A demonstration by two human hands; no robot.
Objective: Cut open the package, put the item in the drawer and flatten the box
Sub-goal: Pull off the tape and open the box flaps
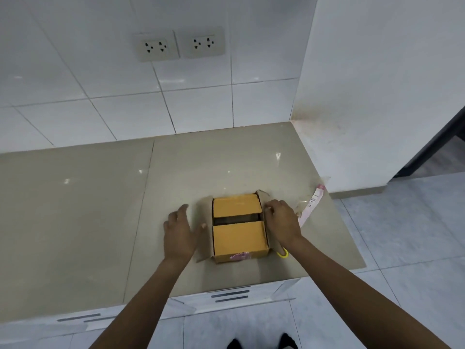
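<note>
Hands: left (179,231) spread flat beside brown cardboard box (239,229); right (283,221) gripping its side flap.
Desk: glossy beige stone (75,210).
Wall: white tiles (100,84).

the box (239,229) is sitting on the counter (100,210) in front of me, my left hand (179,234) lying at its left, my right hand (283,221) on its right flap, scissors (283,253) and a label strip (312,205) lying further right.

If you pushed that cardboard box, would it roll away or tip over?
Probably neither. The box is low and wide and sits flat on the counter, so it would likely just slide on that shiny top. Its open side flaps look thin and would probably bend easily. I can't tell how heavy it is.
</note>
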